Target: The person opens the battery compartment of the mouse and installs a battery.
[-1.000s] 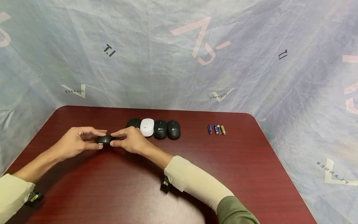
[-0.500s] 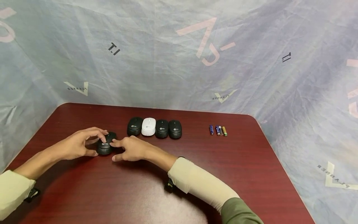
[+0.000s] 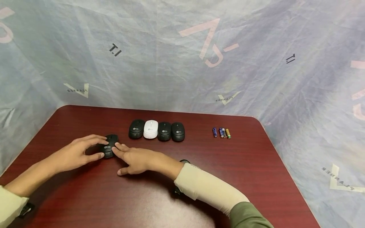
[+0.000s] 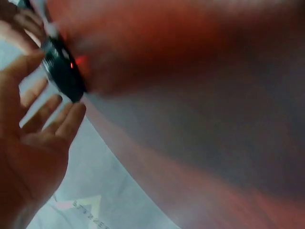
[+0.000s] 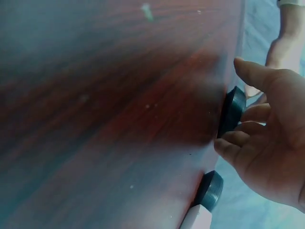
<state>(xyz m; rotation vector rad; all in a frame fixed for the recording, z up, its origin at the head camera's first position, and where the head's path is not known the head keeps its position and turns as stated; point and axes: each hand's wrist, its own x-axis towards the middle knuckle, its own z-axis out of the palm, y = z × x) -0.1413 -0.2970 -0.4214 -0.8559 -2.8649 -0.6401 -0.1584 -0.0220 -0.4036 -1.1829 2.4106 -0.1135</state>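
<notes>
A black computer mouse lies top side up at the left of the table. My left hand is at its left side, thumb near the back end and fingertips at its upper left. In the left wrist view, a red light shows under the mouse, and the fingers of my left hand look loosely extended. My right hand touches the right side of the mouse with its fingertips, its thumb spread away. The right wrist view shows those extended fingers of the right hand against the mouse.
Right of the hands, a row holds a black mouse, a white mouse and two more black mice, including the end mouse. Several batteries lie farther right on the dark red table. Printed cloth hangs behind.
The mouse was held up between both hands and now lies top side up on the table. My right hand has turned and spread its thumb, and my left fingers have loosened and straightened.
</notes>
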